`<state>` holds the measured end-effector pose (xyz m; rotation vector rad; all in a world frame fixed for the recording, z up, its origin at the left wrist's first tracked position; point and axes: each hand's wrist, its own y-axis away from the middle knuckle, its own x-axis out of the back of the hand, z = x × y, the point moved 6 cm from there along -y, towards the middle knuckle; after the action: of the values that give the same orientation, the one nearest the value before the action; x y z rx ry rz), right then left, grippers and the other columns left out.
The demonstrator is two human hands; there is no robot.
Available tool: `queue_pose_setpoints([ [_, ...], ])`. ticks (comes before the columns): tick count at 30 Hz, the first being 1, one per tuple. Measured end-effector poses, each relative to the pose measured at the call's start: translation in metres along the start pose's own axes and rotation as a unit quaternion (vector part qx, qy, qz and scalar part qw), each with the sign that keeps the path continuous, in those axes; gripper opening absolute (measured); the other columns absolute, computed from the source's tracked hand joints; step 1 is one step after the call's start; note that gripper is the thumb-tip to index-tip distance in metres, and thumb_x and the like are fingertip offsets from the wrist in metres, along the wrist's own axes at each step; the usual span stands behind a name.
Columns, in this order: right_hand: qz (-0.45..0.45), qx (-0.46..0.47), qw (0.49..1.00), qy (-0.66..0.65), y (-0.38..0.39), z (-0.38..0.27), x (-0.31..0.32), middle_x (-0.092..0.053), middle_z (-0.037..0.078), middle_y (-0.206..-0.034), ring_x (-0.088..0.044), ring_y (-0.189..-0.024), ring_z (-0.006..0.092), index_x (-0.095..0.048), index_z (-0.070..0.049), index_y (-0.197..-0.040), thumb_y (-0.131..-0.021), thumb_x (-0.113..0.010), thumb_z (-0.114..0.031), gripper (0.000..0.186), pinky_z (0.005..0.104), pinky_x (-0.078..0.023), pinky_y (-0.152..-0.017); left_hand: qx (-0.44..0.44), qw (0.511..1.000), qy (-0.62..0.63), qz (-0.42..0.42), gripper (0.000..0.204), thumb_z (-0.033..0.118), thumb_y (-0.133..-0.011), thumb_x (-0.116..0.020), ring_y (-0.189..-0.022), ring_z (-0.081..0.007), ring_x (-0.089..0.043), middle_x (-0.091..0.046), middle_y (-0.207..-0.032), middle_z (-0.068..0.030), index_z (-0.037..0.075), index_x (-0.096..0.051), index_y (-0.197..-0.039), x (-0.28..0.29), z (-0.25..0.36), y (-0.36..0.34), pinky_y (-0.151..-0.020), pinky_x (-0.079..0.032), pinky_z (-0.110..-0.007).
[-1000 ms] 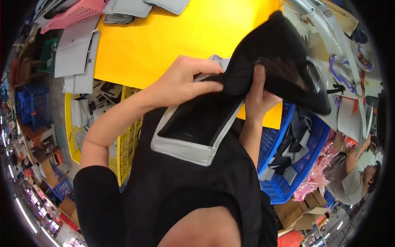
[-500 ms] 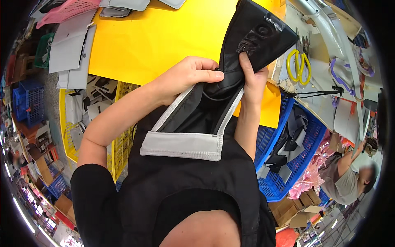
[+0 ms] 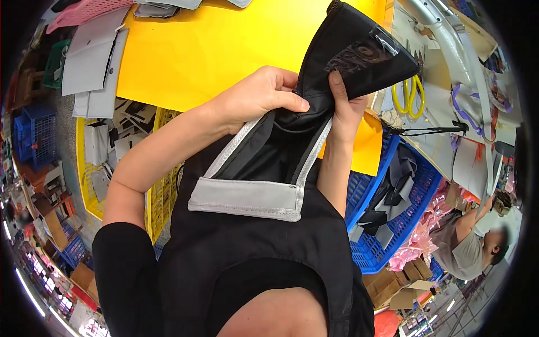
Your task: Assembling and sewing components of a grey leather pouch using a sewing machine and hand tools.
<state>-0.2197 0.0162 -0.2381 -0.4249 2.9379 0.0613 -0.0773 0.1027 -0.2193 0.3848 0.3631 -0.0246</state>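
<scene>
Both hands hold up a black fabric zippered bag [image 3: 320, 59] with pale grey edging, close over the apron. My left hand [image 3: 261, 96] pinches the bag's left edge at the zipper, thumb on top and the other fingers mostly hidden behind. My right hand [image 3: 346, 112] grips the opposite edge, its thumb pressed on the black flap below a shiny clear plastic patch [image 3: 362, 56]. Between the hands the bag narrows in folds. Its lower part hangs towards me, ending in a light grey band [image 3: 244, 196] with stitched edges.
A yellow sheet [image 3: 213, 45] covers the table. Yellow-handled scissors [image 3: 409, 104] lie to the right. A yellow crate [image 3: 85, 168] stands left and a blue crate [image 3: 370, 255] right, both with fabric pieces. Grey panels [image 3: 84, 67] overhang the left table edge. Another person [image 3: 463, 247] is far right.
The flap with the clear patch has swung a little right and down, its patch now more slanted. Both hands keep their hold; the view has shifted slightly.
</scene>
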Motion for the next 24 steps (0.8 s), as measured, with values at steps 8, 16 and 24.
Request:
queue_pose_setpoints([
  [8,-0.002,0.018,1.000,0.002,-0.001,-0.003,0.003,-0.072,0.009,-0.112,-0.068,-0.094,0.0164,-0.068,0.001,-0.117,-0.093,-0.072,-0.010,0.026,0.0235,-0.050,-0.087,-0.039,0.997,-0.068,0.027,0.025,0.006,-0.081,-0.069,-0.081,-0.0125,-0.062,-0.070,-0.094,-0.0062,-0.002,-0.068,-0.105,-0.002,0.019,0.013,-0.075,-0.049,-0.021],
  [16,-0.148,0.434,0.821,0.339,0.029,-0.057,-0.033,-0.069,0.011,-0.120,-0.062,-0.111,0.0287,-0.071,-0.006,-0.117,-0.079,-0.070,-0.005,0.038,0.0401,-0.044,-0.103,-0.373,0.707,-0.505,0.327,0.029,0.004,-0.078,-0.070,-0.079,-0.0216,-0.060,-0.065,-0.097,-0.0060,0.003,-0.064,-0.106,0.032,0.067,0.027,-0.076,-0.049,-0.030],
  [24,-0.122,0.314,0.873,0.354,0.050,-0.037,-0.017,-0.057,0.014,-0.137,-0.055,-0.124,0.0320,-0.071,-0.003,-0.116,-0.081,-0.063,0.003,0.036,0.0398,-0.045,-0.104,-0.168,0.817,-0.432,0.343,0.048,0.008,-0.082,-0.069,-0.094,-0.0250,-0.059,-0.062,-0.113,-0.0113,0.004,-0.056,-0.128,0.079,0.042,0.020,-0.084,-0.050,-0.035],
])
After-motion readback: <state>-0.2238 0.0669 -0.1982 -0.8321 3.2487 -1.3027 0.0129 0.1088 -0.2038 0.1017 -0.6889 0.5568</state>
